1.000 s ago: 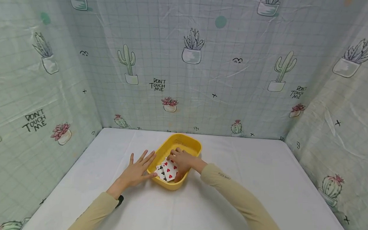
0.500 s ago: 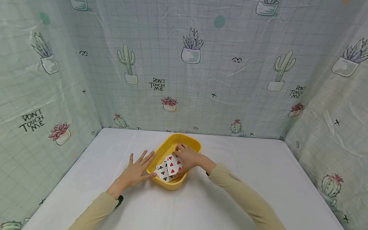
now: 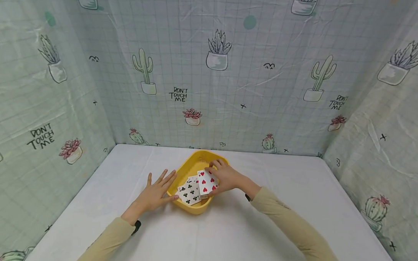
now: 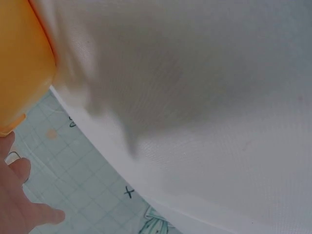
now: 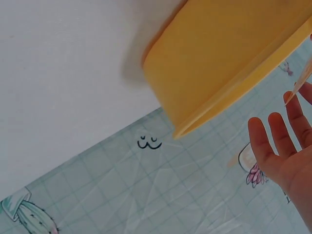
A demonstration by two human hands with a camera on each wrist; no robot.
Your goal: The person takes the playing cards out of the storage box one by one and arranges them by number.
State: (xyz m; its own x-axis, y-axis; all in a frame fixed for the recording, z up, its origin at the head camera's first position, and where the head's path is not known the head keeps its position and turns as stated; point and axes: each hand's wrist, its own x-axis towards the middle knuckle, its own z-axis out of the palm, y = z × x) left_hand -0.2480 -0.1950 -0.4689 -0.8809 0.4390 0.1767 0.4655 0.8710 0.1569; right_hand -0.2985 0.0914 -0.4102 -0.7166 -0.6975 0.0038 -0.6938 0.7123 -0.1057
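My right hand [image 3: 227, 177] pinches a hearts playing card [image 3: 205, 183] between thumb and fingers, over the right side of a yellow plastic tub [image 3: 196, 210]. In the right wrist view the card [image 5: 301, 82] appears edge-on at the fingertips, above the tub's rim. A clubs playing card [image 3: 188, 192] lies face up inside the tub, with parts of other cards showing around it. With fingers spread, my left hand [image 3: 153, 194] touches the tub's left rim. In the left wrist view, a fingertip of the left hand [image 4: 19, 195] meets the tub [image 4: 24, 58].
The tub stands on a white-covered table [image 3: 261, 224], near its back edge. A cloth backdrop [image 3: 266, 86] printed with cacti surrounds the table at the back and both sides.
My right hand has drawn the hearts card up and to the right, off the other cards, uncovering more of the clubs card. The left hand stays in place on the rim.
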